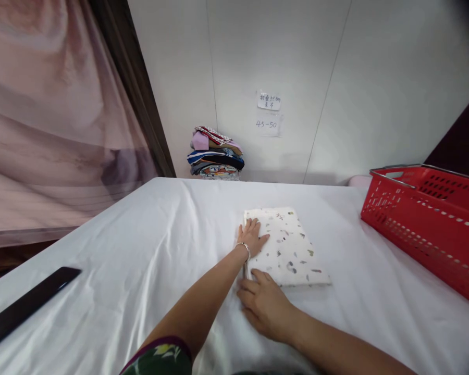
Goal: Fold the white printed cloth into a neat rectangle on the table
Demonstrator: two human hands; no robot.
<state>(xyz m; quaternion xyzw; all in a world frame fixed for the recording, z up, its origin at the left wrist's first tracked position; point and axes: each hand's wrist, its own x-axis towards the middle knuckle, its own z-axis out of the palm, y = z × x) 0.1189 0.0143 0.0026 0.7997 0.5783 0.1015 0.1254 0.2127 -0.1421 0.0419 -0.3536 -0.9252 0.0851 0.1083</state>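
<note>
A folded white cloth with small printed shapes [287,247] lies flat on the white-sheeted table [148,245]. My left hand [252,235] rests flat on the cloth's left edge, fingers stretched out, a thin bracelet at the wrist. My right hand [263,304] lies at the cloth's near left corner. Its fingers are curled against the cloth's edge, and I cannot make out whether they pinch it.
A red plastic basket [430,224] stands at the right side of the table. A stack of folded clothes [216,153] sits against the far wall under two paper notes [269,112]. A black flat bar [27,304] lies at the near left. A pink curtain [50,114] hangs left.
</note>
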